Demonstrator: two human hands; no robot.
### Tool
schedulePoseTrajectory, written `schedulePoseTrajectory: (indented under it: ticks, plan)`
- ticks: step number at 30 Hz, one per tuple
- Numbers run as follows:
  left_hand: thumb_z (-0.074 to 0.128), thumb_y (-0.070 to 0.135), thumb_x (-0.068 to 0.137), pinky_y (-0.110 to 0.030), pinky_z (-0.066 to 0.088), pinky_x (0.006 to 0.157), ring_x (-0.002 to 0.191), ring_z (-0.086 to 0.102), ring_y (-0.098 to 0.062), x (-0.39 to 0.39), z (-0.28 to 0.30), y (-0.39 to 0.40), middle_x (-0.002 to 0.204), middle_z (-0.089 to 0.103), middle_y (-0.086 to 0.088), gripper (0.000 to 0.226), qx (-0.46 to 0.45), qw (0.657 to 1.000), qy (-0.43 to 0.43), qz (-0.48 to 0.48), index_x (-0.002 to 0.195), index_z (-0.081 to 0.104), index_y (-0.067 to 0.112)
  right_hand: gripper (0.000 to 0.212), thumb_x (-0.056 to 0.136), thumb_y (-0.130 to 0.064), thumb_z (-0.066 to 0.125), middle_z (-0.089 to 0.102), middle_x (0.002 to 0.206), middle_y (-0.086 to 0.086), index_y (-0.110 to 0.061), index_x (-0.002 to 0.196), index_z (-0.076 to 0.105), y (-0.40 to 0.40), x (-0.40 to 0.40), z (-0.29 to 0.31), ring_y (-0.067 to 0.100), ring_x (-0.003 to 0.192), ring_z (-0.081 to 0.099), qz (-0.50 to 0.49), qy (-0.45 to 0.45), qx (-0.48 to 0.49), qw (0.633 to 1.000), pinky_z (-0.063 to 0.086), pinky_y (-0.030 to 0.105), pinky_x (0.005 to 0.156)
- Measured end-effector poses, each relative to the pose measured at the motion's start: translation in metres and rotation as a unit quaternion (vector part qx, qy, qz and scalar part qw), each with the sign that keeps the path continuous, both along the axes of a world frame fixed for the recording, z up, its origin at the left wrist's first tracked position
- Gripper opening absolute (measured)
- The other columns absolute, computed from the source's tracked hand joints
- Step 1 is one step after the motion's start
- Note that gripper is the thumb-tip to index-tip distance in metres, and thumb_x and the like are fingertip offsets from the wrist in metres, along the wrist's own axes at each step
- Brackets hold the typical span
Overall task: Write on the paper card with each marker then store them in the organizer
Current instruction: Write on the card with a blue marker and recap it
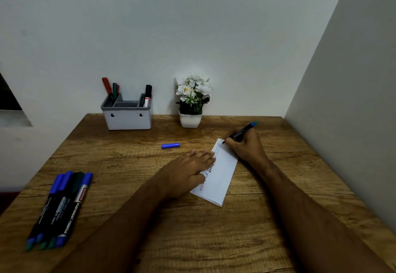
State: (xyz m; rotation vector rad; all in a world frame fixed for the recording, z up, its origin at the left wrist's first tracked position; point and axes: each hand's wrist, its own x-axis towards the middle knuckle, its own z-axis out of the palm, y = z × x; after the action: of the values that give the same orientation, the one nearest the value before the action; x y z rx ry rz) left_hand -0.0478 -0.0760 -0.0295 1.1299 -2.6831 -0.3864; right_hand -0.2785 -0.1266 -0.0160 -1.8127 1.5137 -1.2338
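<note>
A white paper card (222,178) lies tilted on the wooden desk, with handwriting along its left edge. My left hand (188,172) presses flat on the card's left side, fingers together. My right hand (244,144) grips a black marker (242,131) with a blue-green end, its tip touching the card's far corner. A loose blue cap (170,145) lies on the desk beyond my left hand. Several capped markers (62,206) lie side by side at the near left. A grey-and-white organizer (127,116) stands at the back, holding red, green and black markers.
A small white pot of white flowers (191,99) stands right of the organizer against the back wall. A side wall (353,101) runs along the desk's right edge. The desk's left edge (42,165) drops off beside the marker row.
</note>
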Motion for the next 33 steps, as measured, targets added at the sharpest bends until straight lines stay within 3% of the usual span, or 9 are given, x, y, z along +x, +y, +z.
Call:
schedulePoseTrajectory:
  ticks: [13, 18, 23, 30, 33]
  plan:
    - [0.041, 0.023, 0.101, -0.013, -0.009, 0.114, 0.147, -0.001, 0.005, 0.000, 0.001, 0.001, 0.164, 0.007, 0.011, 0.060, -0.004, 1.000, 0.008, 0.001, 0.157, 0.018, 0.025, 0.014, 0.084, -0.001, 0.069, 0.073, 0.071, 0.003, -0.009, 0.073, 0.073, -0.001, 0.000, -0.001, 0.005, 0.061, 0.064, -0.005, 0.002, -0.002, 1.000, 0.048, 0.020, 0.053]
    - [0.042, 0.023, 0.101, -0.014, -0.008, 0.114, 0.149, 0.003, 0.002, 0.000, 0.002, 0.001, 0.164, 0.010, 0.011, 0.060, -0.007, 1.000, 0.008, 0.005, 0.157, 0.020, 0.025, 0.010, 0.086, -0.001, 0.070, 0.076, 0.076, 0.004, -0.005, 0.080, 0.076, 0.001, 0.002, 0.001, 0.004, 0.064, 0.067, 0.000, 0.001, 0.002, 1.000, 0.053, 0.021, 0.057]
    - [0.043, 0.024, 0.100, -0.013, -0.006, 0.113, 0.148, 0.004, 0.003, 0.000, 0.002, 0.001, 0.164, 0.012, 0.011, 0.060, 0.000, 1.000, 0.015, 0.010, 0.156, 0.022, 0.026, 0.020, 0.085, 0.002, 0.069, 0.068, 0.064, -0.003, -0.009, 0.069, 0.069, 0.002, 0.001, 0.004, 0.001, 0.053, 0.058, -0.028, -0.053, 0.007, 0.998, 0.045, 0.018, 0.050]
    - [0.051, 0.025, 0.096, -0.016, 0.004, 0.115, 0.140, 0.011, 0.010, 0.000, 0.009, 0.003, 0.160, 0.019, 0.016, 0.062, 0.061, 0.996, 0.056, 0.032, 0.154, 0.030, 0.027, 0.010, 0.086, -0.001, 0.067, 0.071, 0.070, 0.013, 0.003, 0.078, 0.070, 0.003, 0.002, 0.005, 0.011, 0.058, 0.061, -0.040, -0.081, 0.019, 0.996, 0.047, 0.027, 0.052]
    - [0.051, 0.035, 0.089, -0.031, 0.021, 0.120, 0.143, 0.025, 0.001, 0.003, 0.011, 0.002, 0.159, 0.029, 0.012, 0.063, 0.113, 0.986, 0.116, 0.050, 0.151, 0.039, 0.027, 0.011, 0.088, 0.002, 0.067, 0.072, 0.069, 0.008, -0.001, 0.078, 0.072, 0.005, 0.003, 0.011, 0.009, 0.057, 0.065, -0.041, -0.102, 0.027, 0.994, 0.052, 0.023, 0.052]
